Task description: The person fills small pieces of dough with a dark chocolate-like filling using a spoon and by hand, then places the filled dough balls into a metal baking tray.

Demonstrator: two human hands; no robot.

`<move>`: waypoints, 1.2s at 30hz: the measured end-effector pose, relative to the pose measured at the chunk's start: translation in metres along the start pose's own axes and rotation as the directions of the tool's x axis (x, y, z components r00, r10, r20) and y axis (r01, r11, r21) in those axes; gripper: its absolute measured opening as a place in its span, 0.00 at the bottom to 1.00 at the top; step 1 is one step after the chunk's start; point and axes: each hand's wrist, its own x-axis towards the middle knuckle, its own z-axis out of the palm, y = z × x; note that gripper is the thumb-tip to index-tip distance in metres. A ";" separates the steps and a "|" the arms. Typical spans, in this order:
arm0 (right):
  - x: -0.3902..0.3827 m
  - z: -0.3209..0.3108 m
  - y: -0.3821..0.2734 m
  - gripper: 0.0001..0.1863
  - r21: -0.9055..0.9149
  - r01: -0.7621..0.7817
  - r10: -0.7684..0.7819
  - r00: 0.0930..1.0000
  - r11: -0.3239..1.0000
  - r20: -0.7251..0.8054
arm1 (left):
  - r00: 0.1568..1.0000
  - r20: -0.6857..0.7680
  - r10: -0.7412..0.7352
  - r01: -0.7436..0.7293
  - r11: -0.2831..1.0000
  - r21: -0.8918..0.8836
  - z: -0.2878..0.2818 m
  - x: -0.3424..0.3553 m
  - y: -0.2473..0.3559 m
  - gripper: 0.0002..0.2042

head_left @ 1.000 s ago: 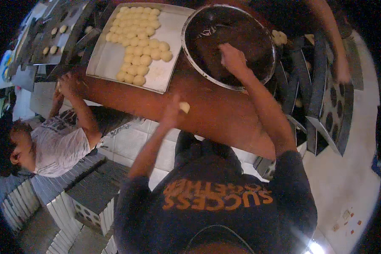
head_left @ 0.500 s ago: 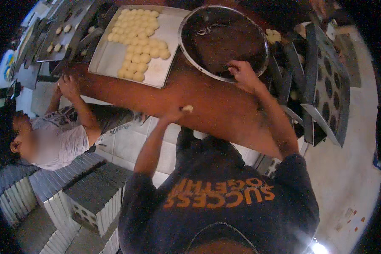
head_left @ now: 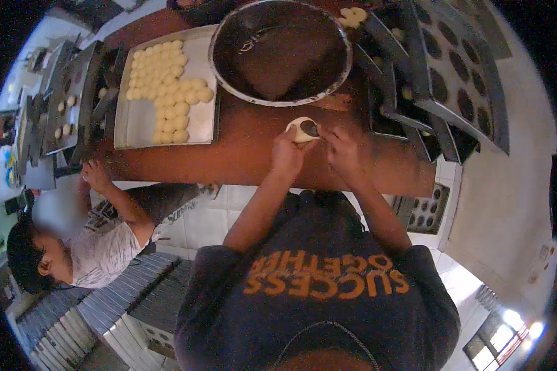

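Facing a brown table (head_left: 254, 164) over white tiles (head_left: 240, 196), gripping pale, dark-topped dough (head_left: 296, 127) in left fingers (head_left: 285, 138); cannot tell right hand's (head_left: 345, 153) grip.

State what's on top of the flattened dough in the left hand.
A dark brown lump sits on the flattened dough, near the right hand; the dough beneath it is hidden.

Bakery workroom — dough balls (head_left: 167, 86) (grouped on a tray (head_left: 143, 120)), stacked round-welled pans (head_left: 458, 86), brown worktable (head_left: 247, 148)
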 end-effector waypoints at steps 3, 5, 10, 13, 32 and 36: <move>-0.019 -0.011 0.020 0.27 -0.079 -0.059 0.070 0.987 0.995 0.147 | 0.989 -0.113 0.094 -0.104 0.991 -0.086 0.004 0.002 -0.009 0.17; -0.033 -0.011 0.043 0.26 -0.189 -0.046 0.084 0.977 0.981 0.196 | 0.978 -0.148 0.144 -0.172 0.964 -0.201 0.000 -0.001 -0.008 0.15; -0.085 -0.008 0.129 0.21 -0.127 -0.215 0.228 0.969 0.968 0.094 | 0.969 -0.108 0.222 -0.233 0.966 -0.113 0.015 -0.033 -0.015 0.16; -0.087 -0.015 0.134 0.18 0.094 -0.413 0.413 0.911 0.906 0.023 | 0.984 0.031 0.174 -0.172 0.984 -0.047 0.034 -0.051 -0.055 0.17; -0.157 -0.204 0.091 0.11 0.732 -0.174 0.397 0.907 0.659 -0.142 | 0.902 0.368 -0.226 0.185 0.972 0.142 0.160 -0.109 -0.232 0.24; -0.164 -0.206 0.081 0.09 0.081 0.003 0.024 0.943 0.997 -0.332 | 0.937 0.318 -0.143 0.074 0.973 0.220 0.164 -0.094 -0.233 0.15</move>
